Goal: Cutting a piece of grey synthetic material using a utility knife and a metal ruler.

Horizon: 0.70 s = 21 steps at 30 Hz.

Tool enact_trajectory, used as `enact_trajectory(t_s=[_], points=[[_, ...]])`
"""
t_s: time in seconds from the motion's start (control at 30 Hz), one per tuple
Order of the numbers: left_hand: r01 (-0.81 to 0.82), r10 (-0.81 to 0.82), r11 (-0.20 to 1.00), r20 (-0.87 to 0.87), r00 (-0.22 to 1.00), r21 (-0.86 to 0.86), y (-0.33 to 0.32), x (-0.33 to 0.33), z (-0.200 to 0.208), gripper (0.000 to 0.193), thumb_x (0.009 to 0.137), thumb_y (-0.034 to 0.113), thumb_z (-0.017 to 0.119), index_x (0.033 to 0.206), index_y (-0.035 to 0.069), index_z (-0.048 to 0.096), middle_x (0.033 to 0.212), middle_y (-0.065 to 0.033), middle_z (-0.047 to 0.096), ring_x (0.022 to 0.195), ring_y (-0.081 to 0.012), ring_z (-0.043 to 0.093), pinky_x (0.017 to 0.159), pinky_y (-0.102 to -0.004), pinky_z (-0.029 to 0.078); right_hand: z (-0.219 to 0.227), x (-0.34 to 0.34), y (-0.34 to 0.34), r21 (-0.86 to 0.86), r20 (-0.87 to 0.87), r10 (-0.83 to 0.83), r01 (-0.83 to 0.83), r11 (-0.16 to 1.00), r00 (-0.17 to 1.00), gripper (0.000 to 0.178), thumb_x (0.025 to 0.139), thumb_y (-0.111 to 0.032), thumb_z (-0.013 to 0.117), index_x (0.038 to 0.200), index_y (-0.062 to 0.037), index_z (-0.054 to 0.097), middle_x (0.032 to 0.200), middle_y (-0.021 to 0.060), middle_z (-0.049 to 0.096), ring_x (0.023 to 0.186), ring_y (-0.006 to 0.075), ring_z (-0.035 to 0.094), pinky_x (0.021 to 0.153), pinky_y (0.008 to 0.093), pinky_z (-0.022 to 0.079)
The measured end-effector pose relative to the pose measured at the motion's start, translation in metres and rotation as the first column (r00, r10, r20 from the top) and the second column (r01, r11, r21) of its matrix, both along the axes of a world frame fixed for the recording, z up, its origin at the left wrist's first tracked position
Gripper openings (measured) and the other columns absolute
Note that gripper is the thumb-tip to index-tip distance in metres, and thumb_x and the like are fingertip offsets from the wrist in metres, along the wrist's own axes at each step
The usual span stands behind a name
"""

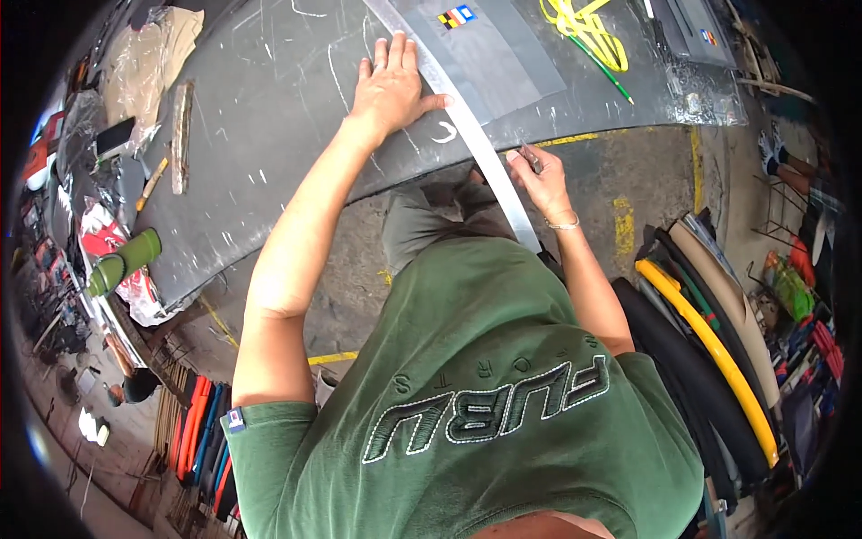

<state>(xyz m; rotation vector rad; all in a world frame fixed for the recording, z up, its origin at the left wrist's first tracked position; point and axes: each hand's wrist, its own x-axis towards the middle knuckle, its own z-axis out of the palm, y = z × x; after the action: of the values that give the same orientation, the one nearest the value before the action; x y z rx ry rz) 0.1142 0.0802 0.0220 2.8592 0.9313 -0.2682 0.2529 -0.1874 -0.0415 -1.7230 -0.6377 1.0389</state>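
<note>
My left hand lies spread on the grey worktable, its fingertips and thumb pressing a long metal straightedge. The straightedge runs from the table's far side past the near edge toward my body. Along its right side lies a grey sheet bearing a small colourful flag patch. Just off the table's near edge, my right hand is closed around a small dark tool. Most of that tool is hidden by the fingers, so its kind is unclear.
Yellow strapping and a green pencil lie at the far right. To the left are a wooden stick, a dark phone and a green bottle. Rolls of material stand at my right.
</note>
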Motion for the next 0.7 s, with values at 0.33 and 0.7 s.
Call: enact_trajectory(t_s=[0.33,0.7], points=[[-0.034,0.031,0.998,-0.077,0.997,-0.048,-0.003,-0.001,0.007,0.119,0.081,0.076,0.065,0.157,-0.008,0.026,0.165,-0.0274,0.025,0.155,-0.044,0.021,0.123,-0.058,0.026,0.078,-0.003,0.016,-0.113,0.413,0.137,-0.099,0.989,0.9,0.044,0.096,-0.019,0.072,0.133,-0.0026,0.056,0.115,0.0197,0.07,0.091,0.0244,0.071,0.084,0.0375,0.055],[0.007,-0.008,1.0,-0.109,0.994,-0.012,-0.007,0.007,0.014,0.115,0.086,0.072,0.064,0.156,-0.012,0.027,0.165,-0.0292,0.023,0.156,-0.0406,0.017,0.126,-0.0544,0.019,0.084,-0.01,0.143,0.023,0.656,0.202,-0.286,0.958,0.727,0.053,0.1,-0.009,0.057,0.152,-0.0117,0.046,0.131,0.0238,0.063,0.112,0.0443,0.064,0.096,0.0479,0.053]])
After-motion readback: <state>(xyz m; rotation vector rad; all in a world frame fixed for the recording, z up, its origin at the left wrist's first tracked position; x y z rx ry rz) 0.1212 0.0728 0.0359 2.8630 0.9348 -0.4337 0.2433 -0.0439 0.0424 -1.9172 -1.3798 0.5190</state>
